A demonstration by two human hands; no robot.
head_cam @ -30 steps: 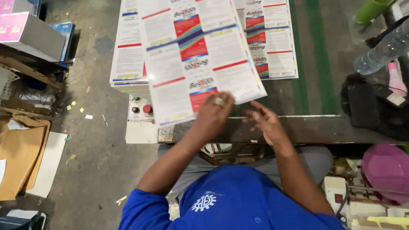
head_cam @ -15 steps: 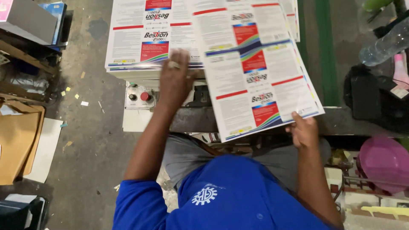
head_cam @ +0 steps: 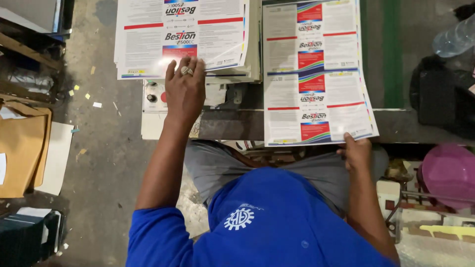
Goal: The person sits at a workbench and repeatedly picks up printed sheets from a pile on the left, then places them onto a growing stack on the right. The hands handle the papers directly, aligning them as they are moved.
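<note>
My left hand, with rings on one finger, lies flat on the near edge of a stack of printed label sheets at the upper left of the work surface. To the right of the stack is a single glossy printed sheet with red, blue and white label panels. My right hand pinches this sheet's near right corner, and the corner hangs over the dark table edge.
A small control box with a red button sits below the stack. A clear plastic bottle and a black bag lie at right, with a pink bowl below them. Cardboard and paper scraps lie on the floor at left.
My right hand has drawn the single sheet rightward off the stack, and it now lies straight beside it. My left hand has stayed on the stack's near edge.
</note>
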